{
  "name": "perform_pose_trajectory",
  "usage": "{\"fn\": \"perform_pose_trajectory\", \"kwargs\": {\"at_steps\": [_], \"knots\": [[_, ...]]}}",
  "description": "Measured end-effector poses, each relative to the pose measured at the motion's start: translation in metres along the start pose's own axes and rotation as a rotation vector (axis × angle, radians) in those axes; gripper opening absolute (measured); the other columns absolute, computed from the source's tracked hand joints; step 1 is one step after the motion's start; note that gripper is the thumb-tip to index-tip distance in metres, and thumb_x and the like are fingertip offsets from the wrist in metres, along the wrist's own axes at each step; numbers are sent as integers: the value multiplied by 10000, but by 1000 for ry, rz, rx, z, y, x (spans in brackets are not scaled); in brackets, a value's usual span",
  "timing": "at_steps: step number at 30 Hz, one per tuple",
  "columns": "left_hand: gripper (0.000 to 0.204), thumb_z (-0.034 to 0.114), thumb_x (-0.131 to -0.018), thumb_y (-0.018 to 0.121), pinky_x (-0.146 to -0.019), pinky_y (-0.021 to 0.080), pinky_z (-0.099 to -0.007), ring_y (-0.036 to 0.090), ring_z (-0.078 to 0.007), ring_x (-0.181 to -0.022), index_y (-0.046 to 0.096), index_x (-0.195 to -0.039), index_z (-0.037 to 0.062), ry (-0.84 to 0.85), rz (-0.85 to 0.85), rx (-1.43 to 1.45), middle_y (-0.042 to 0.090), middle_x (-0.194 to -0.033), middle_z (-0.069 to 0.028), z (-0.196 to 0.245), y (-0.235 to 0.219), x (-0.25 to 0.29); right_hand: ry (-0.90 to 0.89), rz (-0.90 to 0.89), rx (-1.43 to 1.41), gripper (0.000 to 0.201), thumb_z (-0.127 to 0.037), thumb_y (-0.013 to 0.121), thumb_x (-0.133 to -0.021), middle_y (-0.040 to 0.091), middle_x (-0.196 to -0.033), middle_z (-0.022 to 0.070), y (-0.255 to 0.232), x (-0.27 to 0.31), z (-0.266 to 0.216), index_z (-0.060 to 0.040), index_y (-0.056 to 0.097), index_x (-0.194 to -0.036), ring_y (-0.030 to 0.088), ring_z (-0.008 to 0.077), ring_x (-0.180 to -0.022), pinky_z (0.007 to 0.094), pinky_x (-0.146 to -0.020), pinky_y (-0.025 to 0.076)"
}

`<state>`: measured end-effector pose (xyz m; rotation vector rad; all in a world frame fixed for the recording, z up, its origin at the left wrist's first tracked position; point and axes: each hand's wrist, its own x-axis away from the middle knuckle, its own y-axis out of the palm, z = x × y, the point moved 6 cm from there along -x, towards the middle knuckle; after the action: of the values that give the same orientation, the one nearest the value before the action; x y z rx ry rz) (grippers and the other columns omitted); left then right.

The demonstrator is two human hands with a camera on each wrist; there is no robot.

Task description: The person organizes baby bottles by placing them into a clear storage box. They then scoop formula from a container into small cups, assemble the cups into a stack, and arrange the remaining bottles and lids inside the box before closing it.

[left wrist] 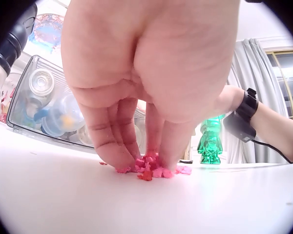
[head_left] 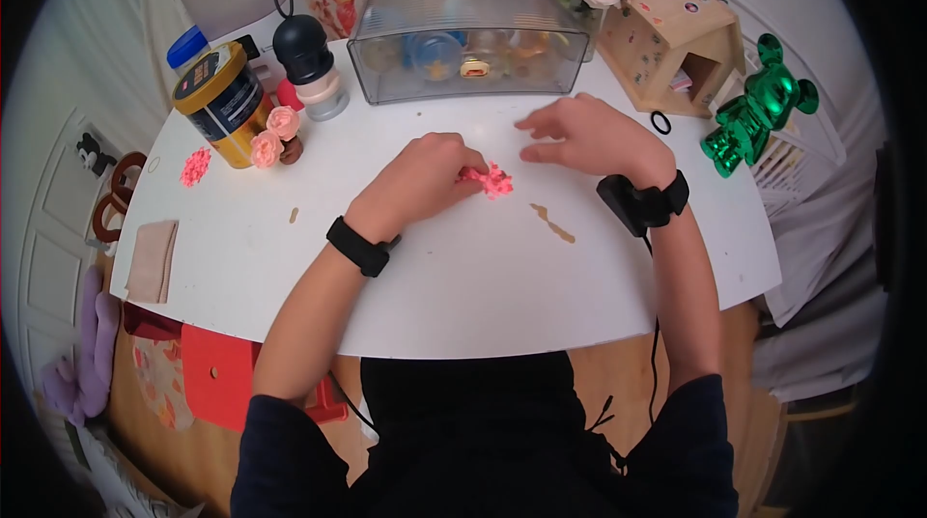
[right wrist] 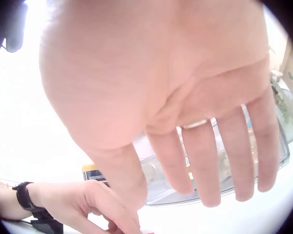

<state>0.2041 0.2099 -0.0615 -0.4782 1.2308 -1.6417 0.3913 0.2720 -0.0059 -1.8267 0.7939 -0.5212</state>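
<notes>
On the white table lies a small heap of pink crumbly bits (head_left: 497, 182), with some redder pieces among them. My left hand (head_left: 425, 173) has its fingertips down on this heap, pinching bits between thumb and fingers. Close up in the left wrist view, the pink and red bits (left wrist: 162, 172) cluster around the fingertips at the tabletop. To the right of the heap, my right hand (head_left: 591, 139) hovers over the table with nothing in it. Its fingers (right wrist: 202, 163) hang extended and slightly spread in the right wrist view.
Another pink pile (head_left: 195, 167) lies at the left, near a gold-lidded tub (head_left: 227, 108). A clear grey box (head_left: 468, 45) stands behind my hands. A green shiny bear figure (head_left: 758, 108) and a wooden house (head_left: 671, 35) are at the right. A folded cloth (head_left: 153, 261) lies at the left edge.
</notes>
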Motion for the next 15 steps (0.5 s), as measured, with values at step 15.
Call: {"fn": "perform_pose_trajectory", "kwargs": {"at_steps": [15], "knots": [[155, 86, -951, 790, -773, 591, -284, 732, -129, -770, 836, -1090, 36, -234, 115, 322, 804, -883, -84, -24, -23, 4, -2, 54, -292, 279, -266, 741, -975, 823, -1001, 115, 35, -22, -15, -48, 822, -1128, 776, 253, -908, 372, -839, 600]]}}
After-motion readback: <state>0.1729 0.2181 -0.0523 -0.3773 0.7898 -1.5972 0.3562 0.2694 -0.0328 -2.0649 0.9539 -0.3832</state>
